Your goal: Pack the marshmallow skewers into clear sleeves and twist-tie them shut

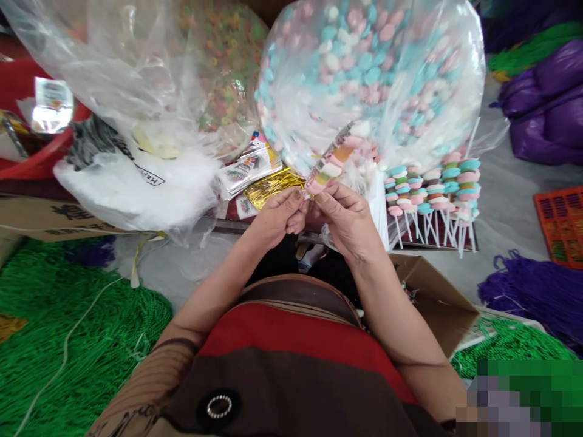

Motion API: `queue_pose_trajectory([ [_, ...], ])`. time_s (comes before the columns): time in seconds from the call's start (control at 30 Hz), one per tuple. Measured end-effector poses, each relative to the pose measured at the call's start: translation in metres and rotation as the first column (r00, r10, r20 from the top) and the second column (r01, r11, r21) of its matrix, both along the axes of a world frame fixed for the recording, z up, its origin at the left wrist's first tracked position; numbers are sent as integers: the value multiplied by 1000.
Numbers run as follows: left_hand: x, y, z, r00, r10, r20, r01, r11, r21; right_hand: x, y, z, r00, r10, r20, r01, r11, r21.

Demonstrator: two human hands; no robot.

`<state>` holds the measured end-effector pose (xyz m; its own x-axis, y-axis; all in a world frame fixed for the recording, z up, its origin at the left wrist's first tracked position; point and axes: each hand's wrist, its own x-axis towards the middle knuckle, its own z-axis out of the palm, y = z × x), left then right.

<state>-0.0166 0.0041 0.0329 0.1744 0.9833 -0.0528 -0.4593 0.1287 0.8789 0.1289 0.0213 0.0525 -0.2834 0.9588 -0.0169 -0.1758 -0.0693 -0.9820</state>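
Note:
A marshmallow skewer (331, 169) in a clear printed wrapper leans up and to the right between my hands. My right hand (350, 213) is closed round its lower end, thumb and fingers pinched together. My left hand (283, 213) meets it there, its fingers also pinched at the bottom of the wrapper; what lies between them is too small to make out. Just beyond my left hand are gold twist ties (272, 187) and a stack of silvery printed wrappers (249, 170). The skewer's stick is hidden by my fingers.
A large clear bag of pink, blue and white marshmallows (364, 67) stands behind, beside a bag of orange and green sweets (223, 67). Finished-looking marshmallow skewers (432, 188) lie at the right edge. A red basin (40, 164), cardboard box (437, 297) and green strands (82, 328) surround me.

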Motion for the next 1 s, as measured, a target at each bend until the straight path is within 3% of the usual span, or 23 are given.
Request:
queue_pose_trajectory([
  [0.07, -8, 7, -7, 980, 70, -184, -42, 987, 153, 0, -1, 6, 999, 13, -47, -16, 998, -57],
  [0.17, -20, 16, -11, 879, 215, -426, -40, 923, 383, -1, 0, 6, 999, 24, -47, -28, 995, -100],
  [0.27, -24, 15, 5, 804, 344, -485, -40, 845, 533, 2, 1, 2, 1000, -25, 13, 25, 999, -32],
  [0.33, -24, 5, 27, 825, 325, -463, 5, 814, 581, 5, 1, 2, 994, -56, 92, 49, 996, 78],
  [0.4, -21, -9, 53, 877, 197, -438, 122, 790, 600, 7, 3, 5, 979, -62, 196, 26, 983, 181],
  [0.47, -18, -23, 74, 868, 118, -483, 263, 715, 647, 10, 6, 11, 962, -69, 266, 6, 973, 230],
  [0.53, -14, -32, 81, 821, 65, -567, 394, 654, 645, 12, 11, 18, 954, -112, 277, 37, 964, 264],
  [0.6, -10, -32, 73, 749, 70, -659, 434, 700, 568, 15, 13, 25, 952, -173, 252, 90, 947, 309],
  [0.67, -8, -23, 56, 700, 45, -713, 360, 840, 407, 16, 11, 32, 952, -195, 237, 101, 929, 356],
  [0.7, -8, -17, 48, 716, -1, -699, 295, 907, 301, 16, 8, 35, 952, -182, 246, 82, 926, 368],
  [0.77, -10, -4, 38, 862, -53, -504, 130, 984, 118, 16, 0, 36, 945, -132, 298, 10, 926, 377],
  [0.83, -15, 4, 41, 944, -1, -330, 15, 999, 39, 15, -7, 33, 931, -66, 359, -78, 924, 373],
  [0.9, -21, 4, 50, 955, 30, -296, -23, 999, 28, 14, -10, 28, 918, -19, 397, -138, 922, 362],
  [1.0, -27, -8, 59, 926, -156, -343, 173, 985, 19, 15, -6, 22, 899, -79, 431, -106, 916, 388],
])
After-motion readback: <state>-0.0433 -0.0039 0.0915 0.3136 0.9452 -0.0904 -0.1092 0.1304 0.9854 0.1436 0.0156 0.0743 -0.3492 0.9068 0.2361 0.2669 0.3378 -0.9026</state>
